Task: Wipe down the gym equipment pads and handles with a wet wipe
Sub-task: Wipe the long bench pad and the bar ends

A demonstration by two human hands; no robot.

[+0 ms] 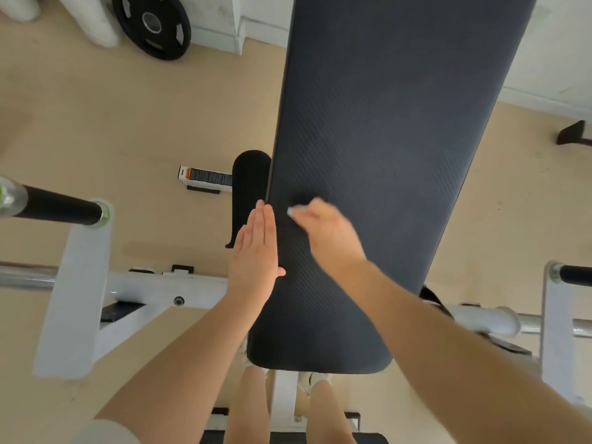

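Your right hand (323, 232) has its fingers curled around a small wad of wet wipe (291, 211), only a pale scrap of which shows past the fingertips, pressed onto the dark bench pad (384, 123) near its left edge. Your left hand (256, 251) lies flat with straight fingers along that same left edge, thumb resting on the pad, holding nothing. The pad runs away from you on a white frame (160, 290). A black foam handle (57, 205) sticks out at left. A weight plate (152, 24) leans against the far wall.
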